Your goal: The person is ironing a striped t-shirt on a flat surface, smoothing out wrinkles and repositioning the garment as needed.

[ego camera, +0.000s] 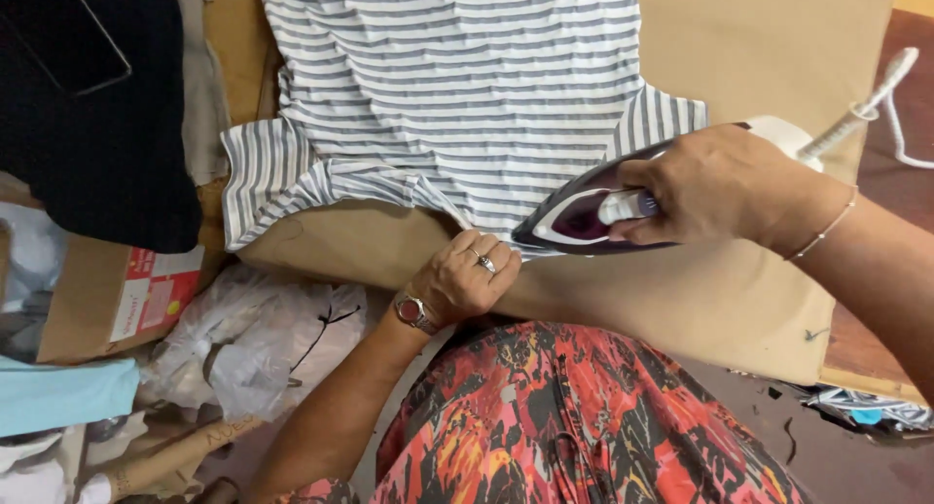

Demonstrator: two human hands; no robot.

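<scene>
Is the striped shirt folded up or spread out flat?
Spread out flat: the striped shirt lies open on the brown board, both sleeves out, the left hand gripping its edge.

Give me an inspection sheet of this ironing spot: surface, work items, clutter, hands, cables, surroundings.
Surface: tan padded board, bare at right and along the near edge.
Work items: striped shirt spread flat, near hem bunched; iron with its tip at the hem.
Clutter: black garment at left, cardboard box, crumpled plastic bags, light blue cloth.
Hands: left hand pinches the hem beside the iron tip; right hand grips the iron handle.
Cables: white cord rises from the iron's rear, off frame at right.
Surroundings: dark floor with scraps at lower right.
</scene>
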